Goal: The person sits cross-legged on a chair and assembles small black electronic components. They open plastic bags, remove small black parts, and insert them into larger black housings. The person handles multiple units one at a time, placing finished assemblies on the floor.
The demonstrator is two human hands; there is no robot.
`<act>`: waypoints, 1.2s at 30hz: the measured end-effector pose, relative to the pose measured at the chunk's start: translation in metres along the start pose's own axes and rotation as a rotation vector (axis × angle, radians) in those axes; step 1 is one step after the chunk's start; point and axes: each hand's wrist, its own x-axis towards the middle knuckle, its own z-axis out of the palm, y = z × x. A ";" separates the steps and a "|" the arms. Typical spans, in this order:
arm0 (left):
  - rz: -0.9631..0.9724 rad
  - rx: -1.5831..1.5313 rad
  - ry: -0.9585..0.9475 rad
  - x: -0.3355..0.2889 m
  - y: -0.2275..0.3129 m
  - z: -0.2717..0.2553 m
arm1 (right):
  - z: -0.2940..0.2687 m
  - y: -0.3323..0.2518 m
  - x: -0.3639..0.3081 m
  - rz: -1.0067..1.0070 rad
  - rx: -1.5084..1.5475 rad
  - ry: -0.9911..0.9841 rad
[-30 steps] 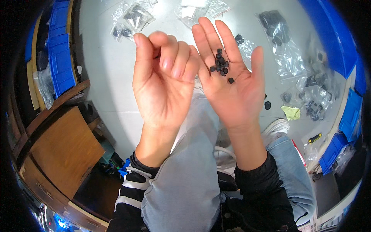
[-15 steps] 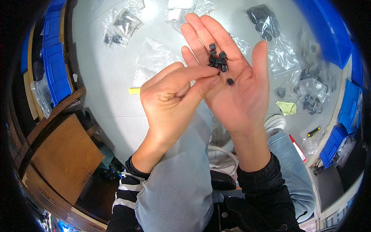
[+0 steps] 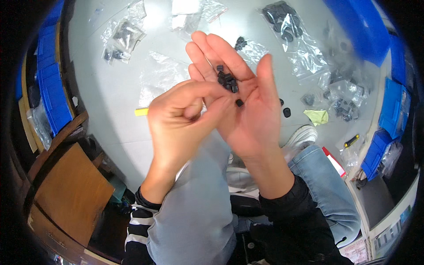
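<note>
My right hand (image 3: 249, 112) is palm up with its fingers stretched out. Several small black plastic pieces (image 3: 227, 81) are clustered at the base of its fingers, and a single black piece (image 3: 240, 103) sits apart on the palm. Over that palm my left hand (image 3: 181, 112) is bent in a pinch, thumb and forefinger together beside the cluster. Whatever those fingertips hold, if anything, is too blurred and covered to make out.
Clear bags of black parts (image 3: 282, 22) lie at the far right, more bags (image 3: 126, 35) at the far left. Loose black pieces (image 3: 287, 112) rest right of my hands. Blue bins (image 3: 55, 92) line both sides. A yellow-and-black cutter (image 3: 351, 141) lies right.
Both hands have moved left and nearer to me, still together, while the view has shifted slightly. Loose black pieces on the floor beyond and right of my right hand now show.
</note>
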 end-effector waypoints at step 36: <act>-0.576 -0.225 -0.173 0.057 -0.095 0.048 | -0.106 -0.051 0.027 -0.369 -1.807 0.571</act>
